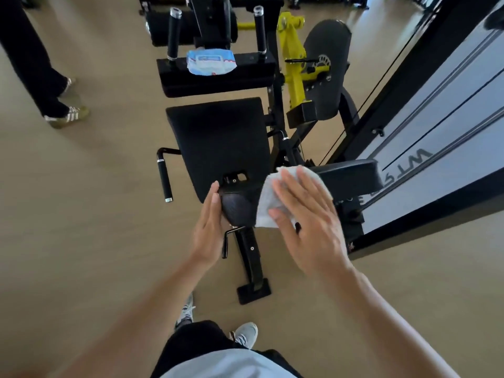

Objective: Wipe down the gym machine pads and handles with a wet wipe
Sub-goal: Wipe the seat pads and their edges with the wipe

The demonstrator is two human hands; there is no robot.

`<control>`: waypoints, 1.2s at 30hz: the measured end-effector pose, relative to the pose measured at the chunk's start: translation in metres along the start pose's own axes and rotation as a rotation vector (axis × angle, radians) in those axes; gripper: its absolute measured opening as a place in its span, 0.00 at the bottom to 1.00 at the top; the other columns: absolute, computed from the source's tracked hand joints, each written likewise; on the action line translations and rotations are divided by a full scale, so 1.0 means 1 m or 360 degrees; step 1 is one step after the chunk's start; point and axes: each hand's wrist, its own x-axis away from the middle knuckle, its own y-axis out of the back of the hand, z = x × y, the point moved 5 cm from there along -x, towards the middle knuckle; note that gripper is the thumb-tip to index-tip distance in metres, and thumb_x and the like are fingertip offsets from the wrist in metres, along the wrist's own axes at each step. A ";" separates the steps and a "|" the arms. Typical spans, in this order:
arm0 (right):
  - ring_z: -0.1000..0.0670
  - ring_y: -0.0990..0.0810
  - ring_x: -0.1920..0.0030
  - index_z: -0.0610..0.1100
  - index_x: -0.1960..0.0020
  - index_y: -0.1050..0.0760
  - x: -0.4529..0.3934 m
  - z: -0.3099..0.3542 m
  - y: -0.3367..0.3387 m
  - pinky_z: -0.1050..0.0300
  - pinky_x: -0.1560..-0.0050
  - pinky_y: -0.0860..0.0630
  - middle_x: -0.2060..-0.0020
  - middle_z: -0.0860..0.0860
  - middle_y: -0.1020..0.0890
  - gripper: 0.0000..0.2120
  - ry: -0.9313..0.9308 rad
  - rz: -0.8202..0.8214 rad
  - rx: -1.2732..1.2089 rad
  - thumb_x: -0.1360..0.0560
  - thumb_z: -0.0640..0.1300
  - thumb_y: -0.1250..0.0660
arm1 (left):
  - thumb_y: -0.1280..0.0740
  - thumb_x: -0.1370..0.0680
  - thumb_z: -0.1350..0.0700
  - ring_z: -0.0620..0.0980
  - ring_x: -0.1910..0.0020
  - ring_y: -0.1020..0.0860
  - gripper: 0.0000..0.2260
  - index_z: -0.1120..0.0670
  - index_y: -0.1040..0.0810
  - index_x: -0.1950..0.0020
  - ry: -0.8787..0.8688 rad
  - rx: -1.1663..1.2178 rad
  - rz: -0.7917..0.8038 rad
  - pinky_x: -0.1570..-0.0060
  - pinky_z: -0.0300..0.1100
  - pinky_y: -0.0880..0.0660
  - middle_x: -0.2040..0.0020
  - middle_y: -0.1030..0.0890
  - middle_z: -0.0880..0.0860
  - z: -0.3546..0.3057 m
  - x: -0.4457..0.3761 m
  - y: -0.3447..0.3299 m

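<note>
Pressing fingers: right hand's fingers are straight and a little spread, flat on top of the wet wipe, pushing it against the right side of the small pad.
Right hand: the right hand lies palm down over the wipe, thumb out along its lower edge, forearm running back toward the bottom right.
Wet wipe: white, crumpled and partly unfolded, it sits at the right edge of the small pad with its far corner poking out past the fingertips, near the right side pad.
Left fingers: straight and held together, the left hand's fingers lie along the left edge of the small pad, thumb tip up at its top.
Left hand: the left hand braces that pad from the side, carrying nothing.
Small pad: the small pad, black and rounded, sits between both hands atop a black post.
Seat pad: the big black seat pad lies just beyond the hands.
Side pad: a black side pad sticks out right of the wipe.
Handles: a black side handle hangs left of the seat; two upright handles stand further off.
Wipe packet: a blue and white wipe packet rests on the far pad.
Floor: tan floor, someone's legs at upper left.
</note>
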 end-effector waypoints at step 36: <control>0.47 0.22 0.36 0.49 0.25 0.32 -0.099 0.045 -0.013 0.45 0.37 0.24 0.31 0.52 0.23 0.20 -0.0057 0.1679 0.0612 0.13 0.48 0.51 | 0.45 0.15 0.46 0.45 0.37 0.22 0.17 0.49 0.18 0.39 -0.0247 0.0042 0.0434 0.34 0.48 0.27 0.42 0.17 0.44 -0.057 -0.073 -0.003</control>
